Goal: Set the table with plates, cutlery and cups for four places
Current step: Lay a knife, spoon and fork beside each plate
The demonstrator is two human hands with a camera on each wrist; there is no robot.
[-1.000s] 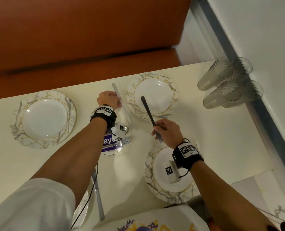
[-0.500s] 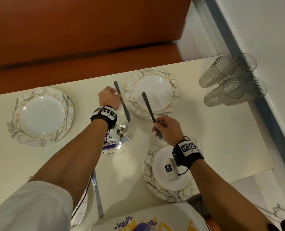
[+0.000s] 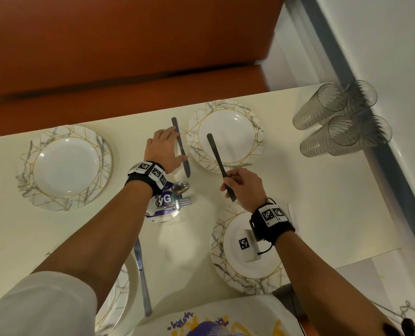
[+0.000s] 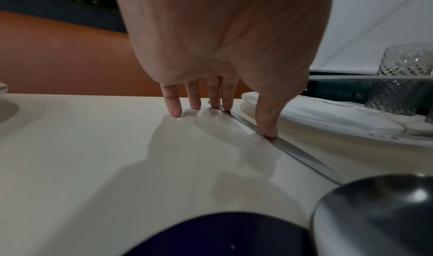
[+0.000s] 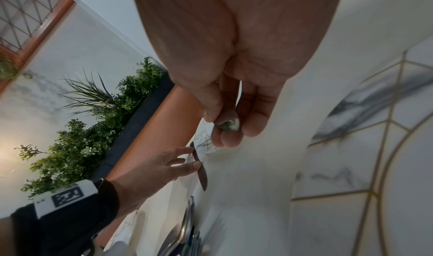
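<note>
The left hand (image 3: pixel 164 151) lay flat on the table (image 3: pixel 298 202), its straight fingers (image 4: pixel 173 106) spread, index fingertip and thumb tip resting on a knife (image 3: pixel 181 147) just beside the far plate (image 3: pixel 225 135). Near its wrist stood a cutlery holder (image 3: pixel 164 207). The right hand (image 3: pixel 244 187) pinched a second utensil (image 3: pixel 217 156) between curled fingers, its free end reaching over that plate.

Left hand (image 3: pixel 164 151) fingertips on knife (image 3: pixel 181 147) beside far plate (image 3: pixel 225 135); right hand (image 3: pixel 244 186) holds second utensil (image 3: pixel 219 163) (dark).
</note>
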